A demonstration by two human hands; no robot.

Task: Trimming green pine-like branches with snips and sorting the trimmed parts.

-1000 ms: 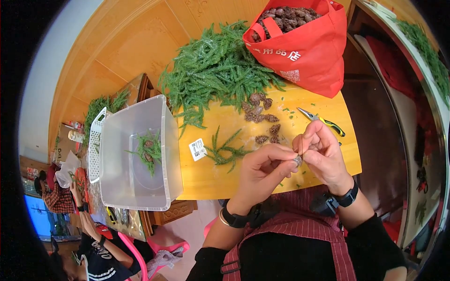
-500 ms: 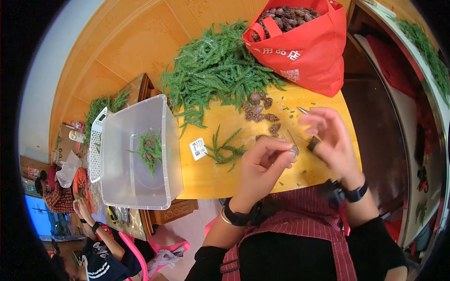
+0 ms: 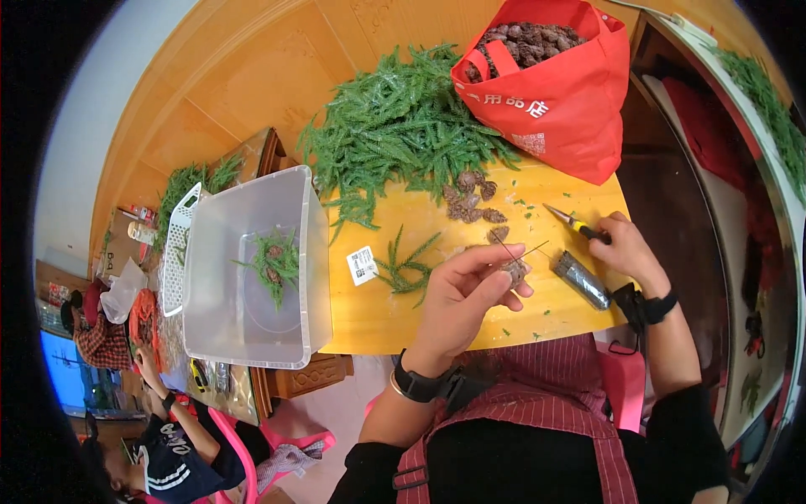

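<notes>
My left hand [image 3: 457, 307] pinches a small brown pine cone [image 3: 516, 270] above the table's near part. Two thin wire ends [image 3: 531, 249] stick up from the cone and spread apart. To the right, my right hand [image 3: 628, 249] is closed round the handles of pliers [image 3: 578, 223] with yellow and black grips, their metal tip pointing up-left. Between my hands and nearer to me lies a dark bundle of wires [image 3: 582, 281] in a clear sleeve. More pine cones [image 3: 470, 200] lie loose beyond my left hand. Left of it is a green sprig [image 3: 405, 267].
A heap of green sprigs [image 3: 403, 126] covers the table's far side. Beside it stands a red bag [image 3: 558, 109] full of pine cones. A clear plastic bin [image 3: 252, 344] at the left holds a sprig with cones [image 3: 275, 267]. Another person [image 3: 180, 454] sits at lower left.
My right hand has moved right and down, uncovering the wire bundle and more of the pliers. My left hand still holds the pine cone, its wire ends now plainly spread.
</notes>
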